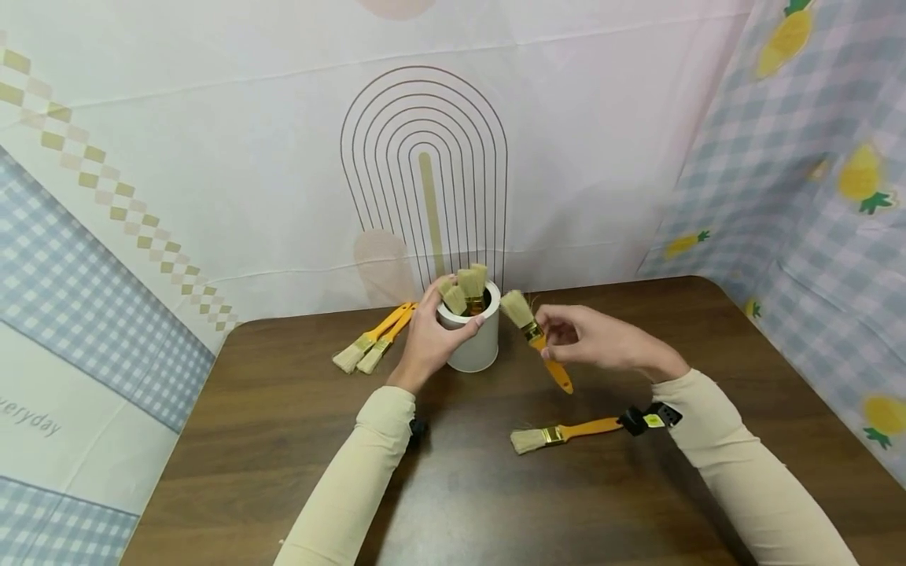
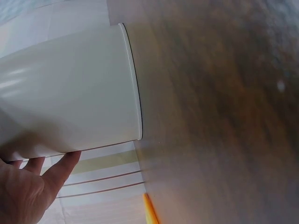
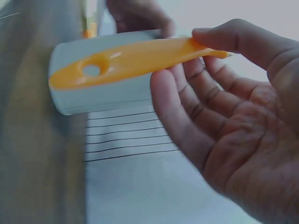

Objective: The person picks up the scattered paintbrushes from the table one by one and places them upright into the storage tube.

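Note:
My left hand (image 1: 429, 334) grips the rim and side of a pale grey canister (image 1: 477, 346) that stands upright on the table. Several paintbrushes (image 1: 469, 284) stick out of it, bristles up. To the right of the canister, my right hand (image 1: 602, 338) pinches the orange handle of another paintbrush (image 1: 557, 376) between thumb and fingers. That brush is tilted, its bristles up towards the canister and apart from it. In the right wrist view the holed end of its handle (image 3: 126, 59) points away from the fingers. The left wrist view shows the canister wall (image 2: 74, 88) and fingers against it.
Two paintbrushes (image 1: 375, 339) lie side by side left of the canister. One more brush (image 1: 566, 432) lies below my right hand, its handle end hidden by the black wrist camera (image 1: 635, 420). Behind the brown table (image 1: 283, 440) hangs a white patterned cloth (image 1: 587, 157).

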Tool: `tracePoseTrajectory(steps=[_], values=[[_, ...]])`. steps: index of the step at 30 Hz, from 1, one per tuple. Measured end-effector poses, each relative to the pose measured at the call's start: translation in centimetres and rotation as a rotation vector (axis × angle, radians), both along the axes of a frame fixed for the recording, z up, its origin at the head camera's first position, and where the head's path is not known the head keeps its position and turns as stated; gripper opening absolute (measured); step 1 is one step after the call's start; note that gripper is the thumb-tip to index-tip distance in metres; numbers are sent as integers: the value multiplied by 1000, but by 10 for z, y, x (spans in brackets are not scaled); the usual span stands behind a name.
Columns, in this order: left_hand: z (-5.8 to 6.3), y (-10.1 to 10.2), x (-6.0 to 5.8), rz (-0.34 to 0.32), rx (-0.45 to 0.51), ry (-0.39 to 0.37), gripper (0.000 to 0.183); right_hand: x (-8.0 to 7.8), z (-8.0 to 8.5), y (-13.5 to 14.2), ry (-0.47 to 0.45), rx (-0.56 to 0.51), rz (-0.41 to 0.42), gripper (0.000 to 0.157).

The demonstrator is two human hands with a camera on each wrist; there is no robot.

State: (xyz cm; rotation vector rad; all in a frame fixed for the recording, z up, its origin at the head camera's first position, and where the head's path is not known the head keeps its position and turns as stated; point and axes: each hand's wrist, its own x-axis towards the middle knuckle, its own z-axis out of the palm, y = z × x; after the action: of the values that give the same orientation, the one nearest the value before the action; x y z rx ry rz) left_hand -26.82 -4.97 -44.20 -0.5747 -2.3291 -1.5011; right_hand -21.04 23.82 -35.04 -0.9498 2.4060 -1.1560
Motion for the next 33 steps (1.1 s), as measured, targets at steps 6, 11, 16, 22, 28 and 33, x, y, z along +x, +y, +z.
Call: tracePoseTrajectory(steps=[6, 11, 16, 22, 28, 33], values=[[1, 1, -3, -7, -3, -3, 77, 4, 32, -11, 155, -67, -82, 21], [2, -2, -3, 6, 10, 0, 76, -3, 57, -29, 208, -239, -143, 18], [3, -5, -3, 11, 15, 2, 75, -16, 72, -49, 249, -375, -205, 16], [3, -3, -1, -8, 26, -4, 73, -38, 65, -70, 292, -460, -283, 16], [1, 0, 1, -29, 35, -18, 74, -56, 43, -79, 306, -410, -333, 28], [-2, 2, 3, -31, 38, -19, 74, -64, 23, -82, 325, -260, -342, 46]])
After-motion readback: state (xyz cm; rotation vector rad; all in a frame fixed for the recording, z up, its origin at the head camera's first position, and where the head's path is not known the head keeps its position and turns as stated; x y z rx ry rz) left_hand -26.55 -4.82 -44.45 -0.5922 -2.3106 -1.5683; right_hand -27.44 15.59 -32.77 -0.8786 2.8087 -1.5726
